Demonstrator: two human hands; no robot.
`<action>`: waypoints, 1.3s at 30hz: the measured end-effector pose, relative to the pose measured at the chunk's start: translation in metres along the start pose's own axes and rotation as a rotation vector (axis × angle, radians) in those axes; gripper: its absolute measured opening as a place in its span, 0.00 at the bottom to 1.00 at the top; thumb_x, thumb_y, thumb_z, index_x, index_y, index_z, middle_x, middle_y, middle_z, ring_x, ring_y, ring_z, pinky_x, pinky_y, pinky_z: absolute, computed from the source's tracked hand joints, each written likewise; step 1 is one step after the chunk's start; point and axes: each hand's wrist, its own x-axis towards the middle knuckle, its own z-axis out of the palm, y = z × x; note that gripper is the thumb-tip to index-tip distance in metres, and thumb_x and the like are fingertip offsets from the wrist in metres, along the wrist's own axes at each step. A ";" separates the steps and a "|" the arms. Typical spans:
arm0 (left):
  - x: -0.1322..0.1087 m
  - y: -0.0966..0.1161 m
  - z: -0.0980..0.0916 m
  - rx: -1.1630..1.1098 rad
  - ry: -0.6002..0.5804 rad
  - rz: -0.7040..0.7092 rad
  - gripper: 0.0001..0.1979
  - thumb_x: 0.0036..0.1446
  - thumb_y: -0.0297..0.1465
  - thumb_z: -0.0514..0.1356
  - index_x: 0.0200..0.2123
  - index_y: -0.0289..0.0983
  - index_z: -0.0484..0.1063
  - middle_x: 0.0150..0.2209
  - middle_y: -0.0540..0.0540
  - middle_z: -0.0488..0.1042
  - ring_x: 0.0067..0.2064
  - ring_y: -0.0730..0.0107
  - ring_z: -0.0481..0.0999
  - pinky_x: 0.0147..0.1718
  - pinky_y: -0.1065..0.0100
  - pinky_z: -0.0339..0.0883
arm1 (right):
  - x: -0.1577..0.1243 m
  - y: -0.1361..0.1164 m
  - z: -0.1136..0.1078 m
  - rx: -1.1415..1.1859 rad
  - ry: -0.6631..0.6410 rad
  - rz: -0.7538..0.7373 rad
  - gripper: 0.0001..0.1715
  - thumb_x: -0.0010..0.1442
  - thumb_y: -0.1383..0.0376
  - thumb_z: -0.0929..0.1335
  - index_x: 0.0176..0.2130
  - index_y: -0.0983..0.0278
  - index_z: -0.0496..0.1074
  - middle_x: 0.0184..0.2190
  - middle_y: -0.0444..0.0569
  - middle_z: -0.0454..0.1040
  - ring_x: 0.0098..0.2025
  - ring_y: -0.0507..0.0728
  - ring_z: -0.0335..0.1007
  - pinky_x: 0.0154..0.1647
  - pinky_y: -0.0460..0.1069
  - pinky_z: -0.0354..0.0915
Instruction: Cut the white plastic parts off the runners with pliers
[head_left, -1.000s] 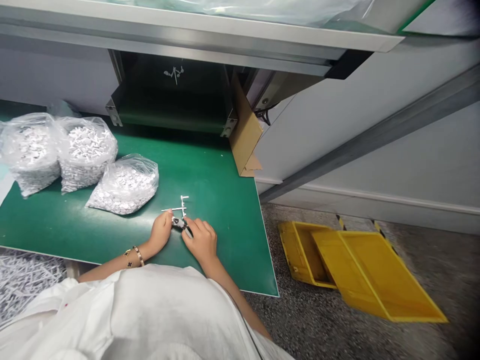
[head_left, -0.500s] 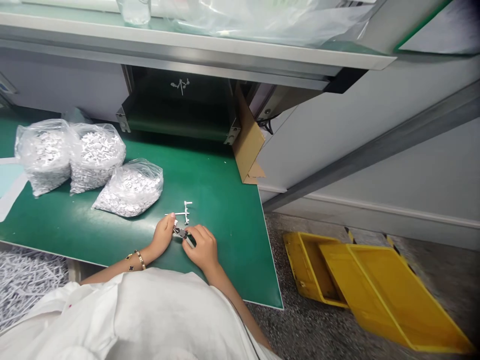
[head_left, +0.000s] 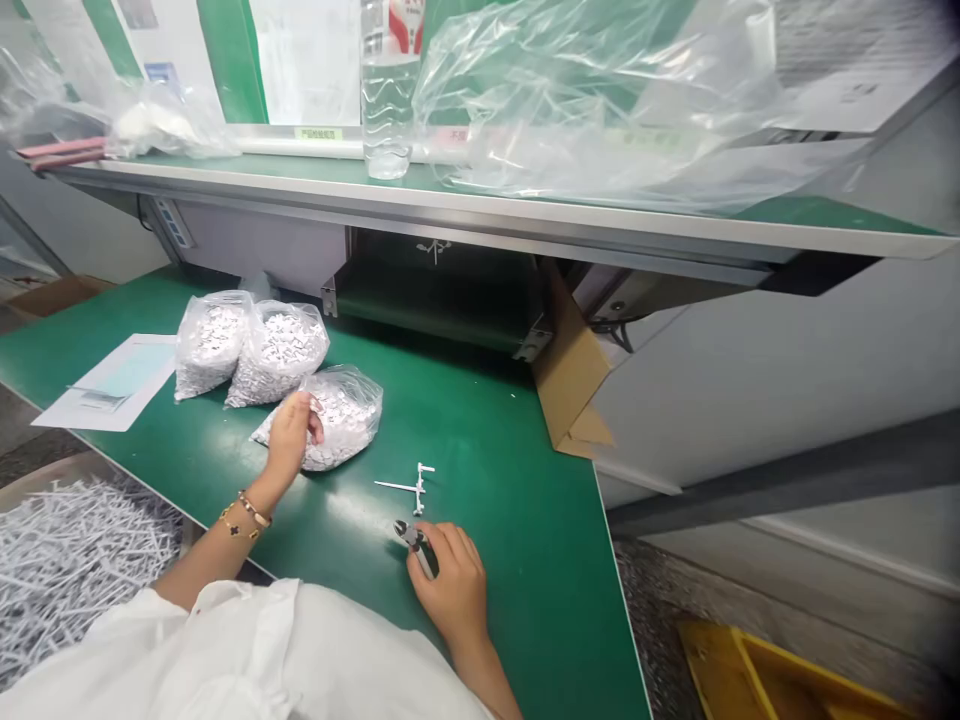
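My right hand [head_left: 448, 583] rests on the green table [head_left: 495, 460], closed round a small pair of cutters [head_left: 413, 537] whose jaws point to the left. Just beyond the jaws lies a white plastic sprue [head_left: 409, 486], untouched. My left hand [head_left: 289, 430] has reached left to the nearest clear bag of white parts [head_left: 341, 415]. Its fingers are curled at the bag's opening, pinched on something too small to make out.
Two more bags of white parts [head_left: 247, 345] stand behind the near one. A paper sheet [head_left: 112, 380] lies at the table's left. A conveyor mouth [head_left: 439, 290] opens under the shelf [head_left: 480, 215], beside a cardboard flap [head_left: 574, 385]. White scrap sprues [head_left: 64, 560] pile low left; yellow bin [head_left: 780, 675] on the floor.
My left hand left the cutters and sprue and moved up-left to the near bag. The view swung up and left, bringing the shelf, bottle and paper into sight.
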 end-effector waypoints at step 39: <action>-0.025 -0.053 0.079 0.823 -0.919 0.726 0.18 0.64 0.28 0.51 0.57 0.41 0.64 0.55 0.41 0.70 0.56 0.61 0.68 0.53 0.59 0.61 | 0.008 0.005 -0.010 0.147 0.298 0.420 0.07 0.58 0.66 0.62 0.36 0.63 0.68 0.29 0.45 0.67 0.29 0.53 0.64 0.30 0.47 0.62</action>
